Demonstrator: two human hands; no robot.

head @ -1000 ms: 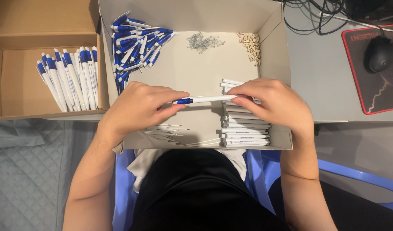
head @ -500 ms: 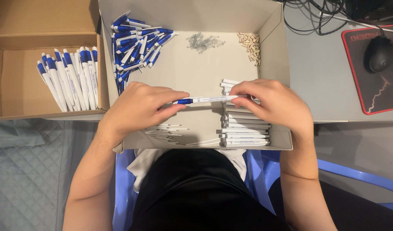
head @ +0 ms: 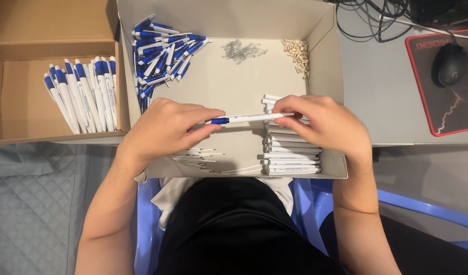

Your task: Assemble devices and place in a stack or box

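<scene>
Open cardboard box point(head: 325, 61) on counter, over lap. Pen point(head: 249, 118) held level above box floor, long axis left-right. Left hand point(head: 165, 130) pinches blue end; right hand point(head: 325, 125) pinches white end, above stacked white barrels point(head: 290, 158). Both equally near.

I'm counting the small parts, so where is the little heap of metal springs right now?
In the head view, the metal springs lie at the far end of the large box, between the blue pen parts to their left and the tan plastic bits to their right.
</scene>
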